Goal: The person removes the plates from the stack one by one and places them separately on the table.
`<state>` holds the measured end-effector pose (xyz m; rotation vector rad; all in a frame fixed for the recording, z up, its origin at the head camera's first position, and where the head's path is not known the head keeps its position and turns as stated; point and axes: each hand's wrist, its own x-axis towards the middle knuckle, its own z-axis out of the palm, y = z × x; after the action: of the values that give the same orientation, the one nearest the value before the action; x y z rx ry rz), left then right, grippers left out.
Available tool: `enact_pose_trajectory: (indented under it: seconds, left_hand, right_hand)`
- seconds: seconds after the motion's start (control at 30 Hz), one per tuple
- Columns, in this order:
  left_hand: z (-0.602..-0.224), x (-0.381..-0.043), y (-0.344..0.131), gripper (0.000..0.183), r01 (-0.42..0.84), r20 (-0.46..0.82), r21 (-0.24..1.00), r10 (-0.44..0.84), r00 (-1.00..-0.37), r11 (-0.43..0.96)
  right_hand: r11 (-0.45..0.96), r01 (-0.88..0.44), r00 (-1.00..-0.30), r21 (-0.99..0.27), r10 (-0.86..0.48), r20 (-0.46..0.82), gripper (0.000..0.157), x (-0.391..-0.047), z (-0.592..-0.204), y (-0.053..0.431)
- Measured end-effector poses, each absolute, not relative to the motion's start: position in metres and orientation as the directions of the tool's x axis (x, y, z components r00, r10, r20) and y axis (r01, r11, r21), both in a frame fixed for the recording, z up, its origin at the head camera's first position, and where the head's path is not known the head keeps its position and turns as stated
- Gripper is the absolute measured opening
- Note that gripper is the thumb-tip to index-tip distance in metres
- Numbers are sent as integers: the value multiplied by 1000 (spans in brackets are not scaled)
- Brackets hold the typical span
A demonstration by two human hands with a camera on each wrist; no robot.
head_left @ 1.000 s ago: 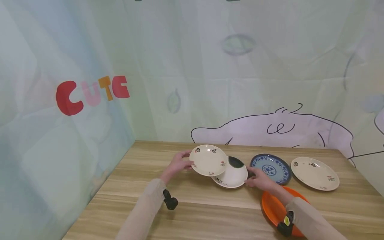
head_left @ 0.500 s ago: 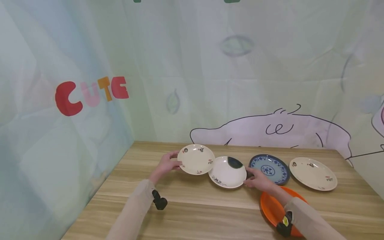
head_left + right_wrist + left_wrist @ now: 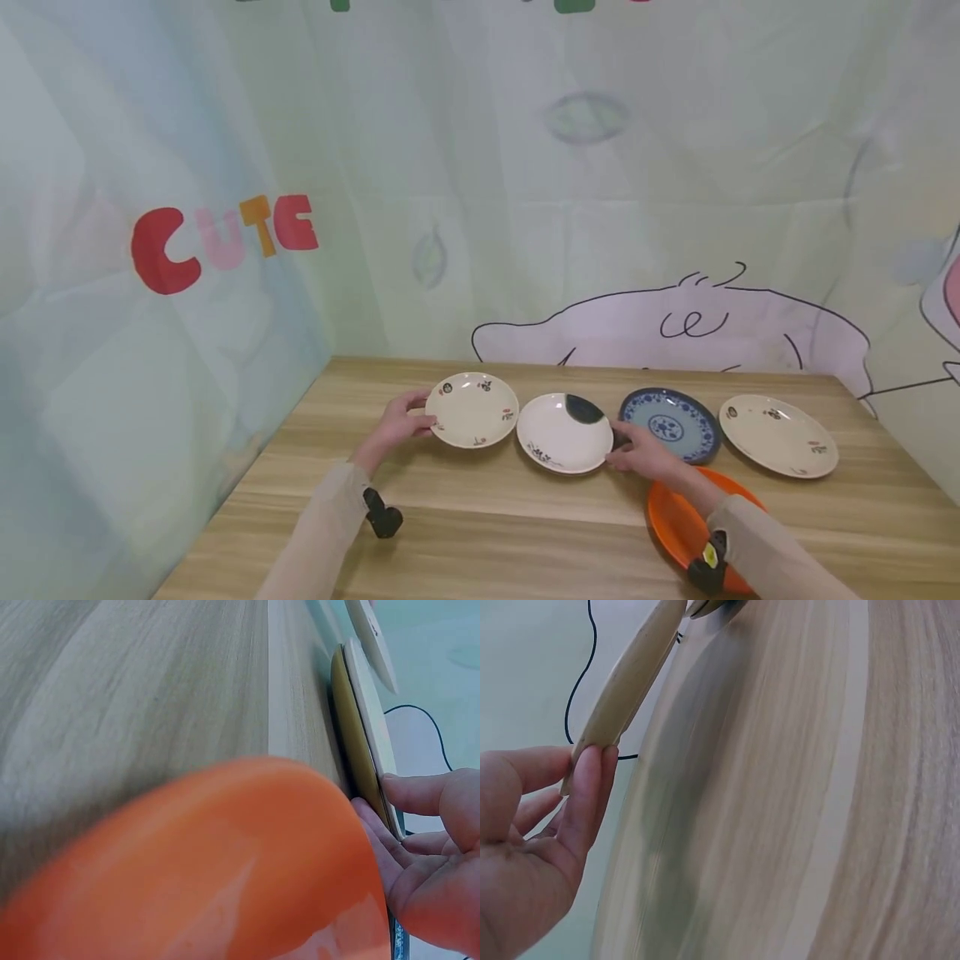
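My left hand [image 3: 397,423] pinches the left rim of a round cream plate [image 3: 472,410] with small printed motifs. In the left wrist view this plate [image 3: 626,682] is tilted and held off the table, its shadow lying below. My right hand [image 3: 640,451] grips the right rim of a white plate [image 3: 562,437] with a dark green patch, thumb on top and fingers beneath. The right wrist view shows a yellowish-brown plate or underside [image 3: 352,724] directly under the white plate [image 3: 369,705]; which of these it is I cannot tell.
A blue patterned plate [image 3: 671,425] lies right of the right hand, with an oval cream plate [image 3: 780,437] farther right. An orange plate [image 3: 675,521] sits partly under the right forearm. Printed cloth [image 3: 420,208] hangs behind and left of the wooden table [image 3: 480,546].
My left hand has carried the cream plate left, from overlapping the white plate to beside it, lowering slightly at the end. The right hand stays on the white plate, almost still.
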<state>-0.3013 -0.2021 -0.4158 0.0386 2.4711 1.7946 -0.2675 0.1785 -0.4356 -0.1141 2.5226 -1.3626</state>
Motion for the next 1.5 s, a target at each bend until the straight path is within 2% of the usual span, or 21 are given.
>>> enact_pose_trajectory:
  seconds: [0.8,1.5]
  left_hand:
    - [-432,-296,-212,51,-89,-95,947,4,-995,310]
    - [-438,-297,-214,51,-90,-105,945,30,-994,315]
  right_hand:
    - [551,43,-962,-833,-203,-184,65,-266,-440,178]
    - [568,61,-960,-820,-190,-203,65,-266,-437,178]
